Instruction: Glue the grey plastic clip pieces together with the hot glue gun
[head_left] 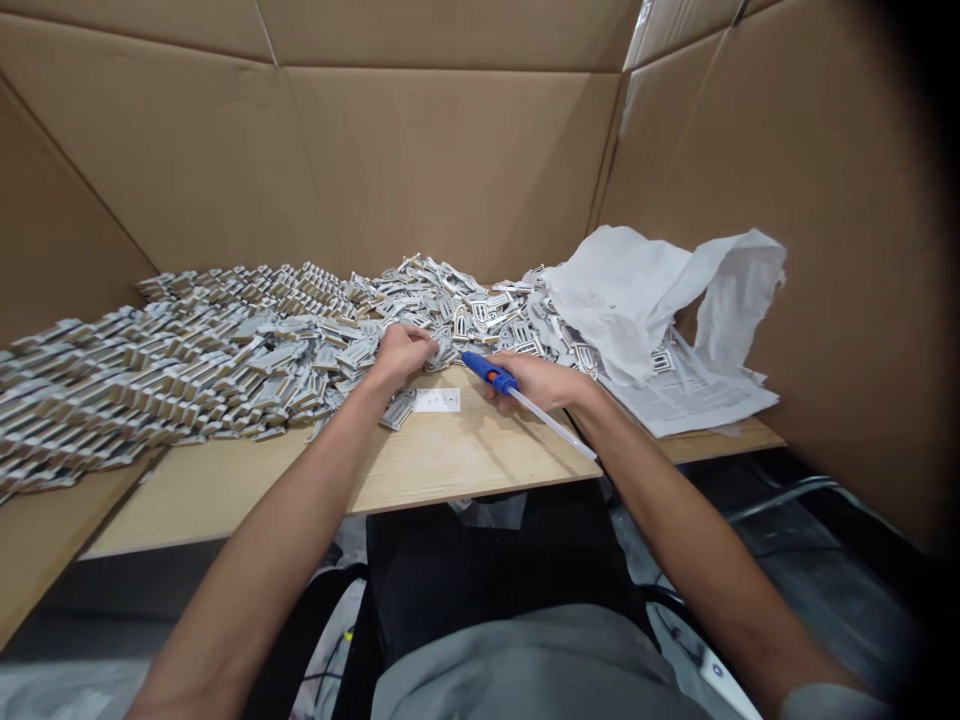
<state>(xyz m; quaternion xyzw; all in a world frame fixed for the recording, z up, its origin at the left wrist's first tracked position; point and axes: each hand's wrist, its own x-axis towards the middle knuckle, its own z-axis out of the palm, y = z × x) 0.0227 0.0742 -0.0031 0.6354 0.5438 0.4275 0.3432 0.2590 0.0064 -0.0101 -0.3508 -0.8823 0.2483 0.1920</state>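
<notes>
A person seated at a wooden worktable walled in by cardboard panels reaches both bare arms forward into a spread of small grey-and-white metal pieces. The left hand lies knuckles-up with its fingers curled down into the near edge of the heap, touching the pieces; whether anything is pinched between the fingertips cannot be told. The right hand, just to the right of it and resting on the table edge, is closed around a blue glue gun with an orange band, whose nozzle points up and left toward the pile between the two hands, while a translucent glue stick trails back from the hand past the wrist. Just below the left hand, on bare wood, lie a small white label and one loose piece. Well to the left of the left hand, the pieces sit in packed rows that run off the table's side. To the right of the right hand, crumpled white paper is heaped over printed sheets, with more pieces showing at its edge.
</notes>
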